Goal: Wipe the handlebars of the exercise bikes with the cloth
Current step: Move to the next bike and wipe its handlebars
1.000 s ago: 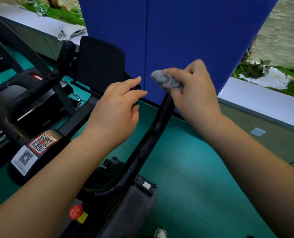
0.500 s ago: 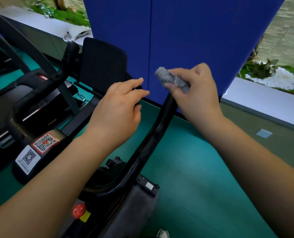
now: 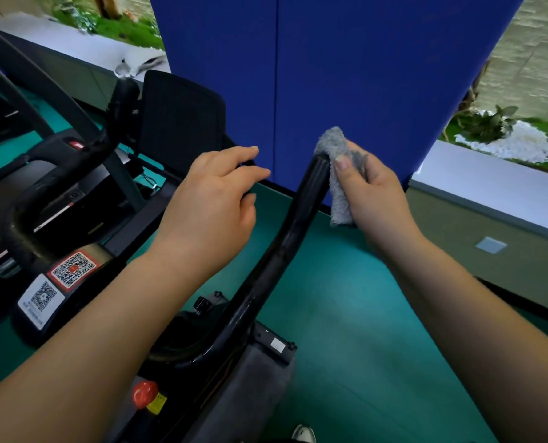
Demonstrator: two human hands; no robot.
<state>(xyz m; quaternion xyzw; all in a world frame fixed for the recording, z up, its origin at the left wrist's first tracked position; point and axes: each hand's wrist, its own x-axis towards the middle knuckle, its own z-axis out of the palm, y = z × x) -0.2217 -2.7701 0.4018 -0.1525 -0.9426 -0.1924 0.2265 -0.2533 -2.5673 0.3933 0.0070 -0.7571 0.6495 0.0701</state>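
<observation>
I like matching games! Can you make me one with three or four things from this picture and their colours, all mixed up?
Things:
1. cloth
2. handlebar
3. knob
4. floor

Colours:
A. red
B. teal green
C. grey
D. black

Right pairs: 1-C, 2-D, 3-A, 4-B. The right hand holds the grey cloth at the tip of the black handlebar.
</observation>
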